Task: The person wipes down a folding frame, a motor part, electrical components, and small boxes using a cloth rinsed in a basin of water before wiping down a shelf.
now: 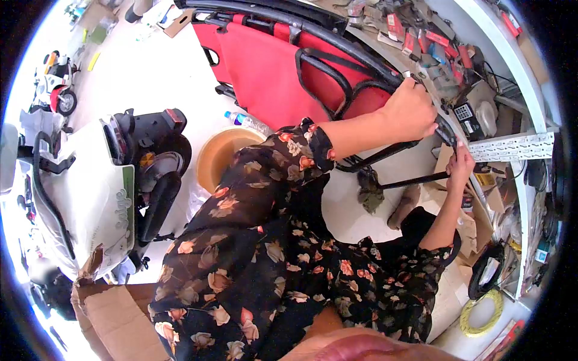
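A red fabric panel (259, 72) is stretched on a folding frame of black metal tubes (328, 66). My left hand (411, 109) is closed in a fist at the frame's right end, against the black tube; a small silvery piece shows above its knuckles. What lies inside the fist is mostly hidden. Just below it, my right hand (460, 163) has its fingers pressed round the end of a black tube (447, 131). A thinner black bar (415, 180) runs left from near this hand toward the floor.
To the left stands a white scooter (90, 198), with an orange-brown bucket (211, 159) and a plastic bottle (247, 122) nearby. Shelves with red boxes (394, 27) and loose parts line the right. A cardboard box (123, 319) is at lower left, a yellow coil (481, 313) at lower right.
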`<action>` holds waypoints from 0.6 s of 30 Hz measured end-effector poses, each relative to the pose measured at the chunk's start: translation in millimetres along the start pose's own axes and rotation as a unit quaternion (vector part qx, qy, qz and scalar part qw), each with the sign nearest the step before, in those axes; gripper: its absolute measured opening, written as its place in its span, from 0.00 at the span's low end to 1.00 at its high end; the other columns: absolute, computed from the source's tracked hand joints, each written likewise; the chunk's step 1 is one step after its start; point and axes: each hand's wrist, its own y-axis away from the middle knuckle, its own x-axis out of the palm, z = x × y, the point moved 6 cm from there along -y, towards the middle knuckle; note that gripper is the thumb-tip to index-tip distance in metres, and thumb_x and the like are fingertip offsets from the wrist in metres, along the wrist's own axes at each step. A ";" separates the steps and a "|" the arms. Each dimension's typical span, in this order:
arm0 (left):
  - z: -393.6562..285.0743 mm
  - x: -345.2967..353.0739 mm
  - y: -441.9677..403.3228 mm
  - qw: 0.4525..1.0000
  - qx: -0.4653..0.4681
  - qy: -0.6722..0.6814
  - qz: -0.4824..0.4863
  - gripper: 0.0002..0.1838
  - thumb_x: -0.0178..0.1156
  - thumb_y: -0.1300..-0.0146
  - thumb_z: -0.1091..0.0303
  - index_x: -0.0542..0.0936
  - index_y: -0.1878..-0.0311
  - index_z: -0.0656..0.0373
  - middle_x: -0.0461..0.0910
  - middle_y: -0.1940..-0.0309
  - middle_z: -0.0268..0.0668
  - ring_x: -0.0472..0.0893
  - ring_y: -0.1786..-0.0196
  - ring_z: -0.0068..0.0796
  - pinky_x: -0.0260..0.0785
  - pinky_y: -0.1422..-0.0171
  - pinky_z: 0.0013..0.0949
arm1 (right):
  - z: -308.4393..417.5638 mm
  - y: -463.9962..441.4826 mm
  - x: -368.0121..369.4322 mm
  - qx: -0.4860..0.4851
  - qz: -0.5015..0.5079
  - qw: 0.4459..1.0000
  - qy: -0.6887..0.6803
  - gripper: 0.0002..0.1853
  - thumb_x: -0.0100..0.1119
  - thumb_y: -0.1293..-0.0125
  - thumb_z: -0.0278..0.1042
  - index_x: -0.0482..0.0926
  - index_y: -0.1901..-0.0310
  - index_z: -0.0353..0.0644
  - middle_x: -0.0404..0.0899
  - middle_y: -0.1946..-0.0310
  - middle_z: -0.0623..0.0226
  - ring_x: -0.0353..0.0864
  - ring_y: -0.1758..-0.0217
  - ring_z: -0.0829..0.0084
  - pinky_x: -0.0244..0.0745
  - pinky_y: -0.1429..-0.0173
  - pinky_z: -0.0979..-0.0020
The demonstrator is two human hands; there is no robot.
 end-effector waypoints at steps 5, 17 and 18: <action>-4.0 7.7 -0.3 0.998 0.061 0.028 0.015 0.22 0.57 0.45 0.45 0.80 0.81 0.53 0.78 0.82 0.36 0.80 0.74 0.37 0.69 0.69 0.42 | -40.9 -41.3 -31.4 -0.067 -0.106 0.984 0.126 0.21 0.51 0.30 0.49 0.81 0.59 0.36 0.60 0.89 0.77 0.57 0.90 0.82 0.51 0.86 0.75; -11.2 -36.7 21.8 0.984 0.126 0.058 -0.114 0.15 0.61 0.46 0.55 0.75 0.85 0.49 0.71 0.86 0.30 0.76 0.78 0.32 0.67 0.74 0.37 | -0.8 -59.5 -13.4 -0.141 -0.143 0.955 0.220 0.26 0.48 0.31 0.53 0.80 0.62 0.32 0.71 0.82 0.56 0.67 0.75 0.72 0.67 0.65 0.65; -13.8 -40.8 25.0 0.985 0.124 0.054 -0.105 0.15 0.61 0.46 0.56 0.75 0.84 0.49 0.71 0.85 0.30 0.76 0.78 0.32 0.67 0.75 0.37 | -0.2 -63.0 -11.2 -0.082 -0.117 0.960 0.242 0.26 0.47 0.31 0.53 0.80 0.61 0.33 0.71 0.81 0.54 0.69 0.74 0.69 0.68 0.63 0.63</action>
